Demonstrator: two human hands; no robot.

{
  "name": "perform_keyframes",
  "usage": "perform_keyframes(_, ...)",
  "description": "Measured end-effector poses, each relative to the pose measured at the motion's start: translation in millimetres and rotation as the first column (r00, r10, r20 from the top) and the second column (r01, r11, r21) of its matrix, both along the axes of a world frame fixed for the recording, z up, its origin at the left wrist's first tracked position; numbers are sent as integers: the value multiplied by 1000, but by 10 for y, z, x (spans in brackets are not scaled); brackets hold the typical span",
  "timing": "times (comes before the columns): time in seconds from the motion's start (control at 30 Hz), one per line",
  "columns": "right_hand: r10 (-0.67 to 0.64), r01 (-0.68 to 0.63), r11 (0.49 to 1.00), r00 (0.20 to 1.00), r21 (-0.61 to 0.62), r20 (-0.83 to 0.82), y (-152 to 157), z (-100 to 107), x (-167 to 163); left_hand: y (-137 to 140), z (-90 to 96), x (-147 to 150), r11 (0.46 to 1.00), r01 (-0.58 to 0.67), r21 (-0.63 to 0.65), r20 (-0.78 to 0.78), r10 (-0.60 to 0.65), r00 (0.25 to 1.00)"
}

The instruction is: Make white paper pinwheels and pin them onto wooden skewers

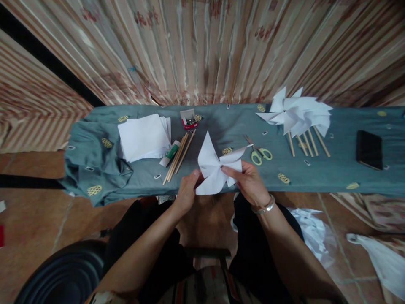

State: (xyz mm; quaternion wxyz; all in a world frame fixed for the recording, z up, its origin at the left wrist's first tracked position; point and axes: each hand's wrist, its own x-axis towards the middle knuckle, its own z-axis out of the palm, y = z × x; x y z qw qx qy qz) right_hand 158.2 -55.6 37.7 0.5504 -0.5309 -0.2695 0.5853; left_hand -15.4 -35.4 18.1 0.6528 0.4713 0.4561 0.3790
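Note:
Between my hands is a white paper pinwheel (212, 165), its blades folded in toward the middle. My left hand (187, 190) grips its lower left edge, the fingers behind the paper. With the thumb close to its centre, my right hand (249, 182) pinches the pinwheel from the right; the fingers behind are hidden. Green-handled scissors (262, 156) lie just beyond my right hand. Left of the pinwheel are several wooden sticks (177, 159), a glue stick (170, 153) and a small red box (189, 120) of tiny metal pieces.
A stack of white paper (144, 137) sits at the left of the cloth-covered table (341, 179). Several pinwheels on sticks (299, 112) lie at the back right, near a dark wallet-like object (368, 150). A curtain (202, 50) hangs behind. On the floor are a black round stool (63, 274) and paper scraps (313, 230).

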Motion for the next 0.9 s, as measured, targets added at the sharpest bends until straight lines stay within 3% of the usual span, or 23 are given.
perform_keyframes(0.13, -7, 6, 999, 999, 38, 31, 0, -20, 7, 32, 0, -5, 999, 30, 35, 24, -31, 999)
perform_keyframes(0.23, -22, 13, 997, 994, 82, 103, -20, 3, 7, 29, -2, -2, 999, 20, -33, 90, -17, 996)
perform_keyframes(0.33, -58, 14, 987, 959, 161, 277, -71, 86, 1, 19, -3, 4, 986, 32, -161, 173, -4, 985)
perform_keyframes(0.43, -100, -26, 971, 861, 239, 499, -148, 202, -7, 16, 33, 17, 969, 25, -247, 249, 39, 968)
perform_keyframes(0.6, -183, -175, 886, 719, 429, 670, -272, 354, -10, 32, 195, 38, 952, 55, -302, 311, 44, 949)
perform_keyframes(0.73, -195, -292, 785, 722, 547, 664, -325, 392, 10, 60, 264, 39, 958, 115, -261, 349, -17, 937)
perform_keyframes(0.9, -251, -310, 755, 678, 578, 690, -353, 389, 27, 75, 232, 65, 950, 184, -251, 351, -88, 932)
